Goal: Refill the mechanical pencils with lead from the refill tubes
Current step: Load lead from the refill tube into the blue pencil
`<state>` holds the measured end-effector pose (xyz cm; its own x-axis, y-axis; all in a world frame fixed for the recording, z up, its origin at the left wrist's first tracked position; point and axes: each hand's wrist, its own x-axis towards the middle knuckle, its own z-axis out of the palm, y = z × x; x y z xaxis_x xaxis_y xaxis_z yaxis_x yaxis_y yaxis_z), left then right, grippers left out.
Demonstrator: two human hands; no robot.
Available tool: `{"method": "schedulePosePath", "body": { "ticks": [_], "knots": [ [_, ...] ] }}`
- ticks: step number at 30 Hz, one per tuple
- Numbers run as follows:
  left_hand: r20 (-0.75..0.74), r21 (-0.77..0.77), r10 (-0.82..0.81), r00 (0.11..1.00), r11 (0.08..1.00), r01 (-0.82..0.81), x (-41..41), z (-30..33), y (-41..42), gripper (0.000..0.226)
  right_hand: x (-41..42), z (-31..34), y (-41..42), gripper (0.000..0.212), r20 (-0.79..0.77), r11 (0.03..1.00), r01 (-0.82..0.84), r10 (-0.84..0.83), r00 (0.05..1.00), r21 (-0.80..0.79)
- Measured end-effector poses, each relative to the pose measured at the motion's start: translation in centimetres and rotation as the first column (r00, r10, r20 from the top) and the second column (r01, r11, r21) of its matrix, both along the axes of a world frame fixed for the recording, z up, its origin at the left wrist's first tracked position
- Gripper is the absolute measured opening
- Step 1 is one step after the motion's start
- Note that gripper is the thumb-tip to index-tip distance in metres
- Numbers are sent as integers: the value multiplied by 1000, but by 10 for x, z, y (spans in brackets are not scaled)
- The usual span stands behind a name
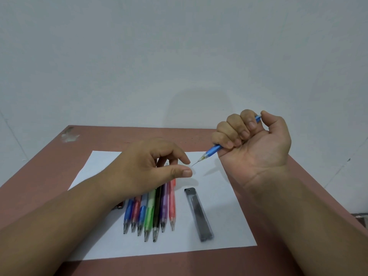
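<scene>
The right hand (253, 136) has its grip closed around a blue mechanical pencil (214, 150), fingers curled over the barrel and the thumb at its top end, so the pencil slants down and left with its thin tip clear of the fist. The left hand (153, 166) holds nothing that can be made out: its thumb and forefinger are brought close together just beside that tip, as if ready to feed or steady a lead, though no lead can be seen between them. Below, seven more pencils (153, 212) lie side by side on a white sheet (229, 216), tips toward the person, with a dark refill tube (199, 214) lying near them on their right. The sheet rests on a reddish surface (298, 246). Judging by this, one pencil is in hand and most of the row is probably left to do.
</scene>
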<state>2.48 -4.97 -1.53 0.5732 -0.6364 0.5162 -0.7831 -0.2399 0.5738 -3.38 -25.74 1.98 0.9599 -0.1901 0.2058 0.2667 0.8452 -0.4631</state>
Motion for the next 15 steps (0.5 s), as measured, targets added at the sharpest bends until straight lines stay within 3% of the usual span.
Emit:
{"method": "schedulePosePath", "body": {
  "ticks": [15],
  "knots": [
    [62, -29, -32, 998, 999, 34, 0, 0, -3, 15, -1, 0, 5, 37, 1, 1000, -15, 15, 1000, 6]
  ]
}}
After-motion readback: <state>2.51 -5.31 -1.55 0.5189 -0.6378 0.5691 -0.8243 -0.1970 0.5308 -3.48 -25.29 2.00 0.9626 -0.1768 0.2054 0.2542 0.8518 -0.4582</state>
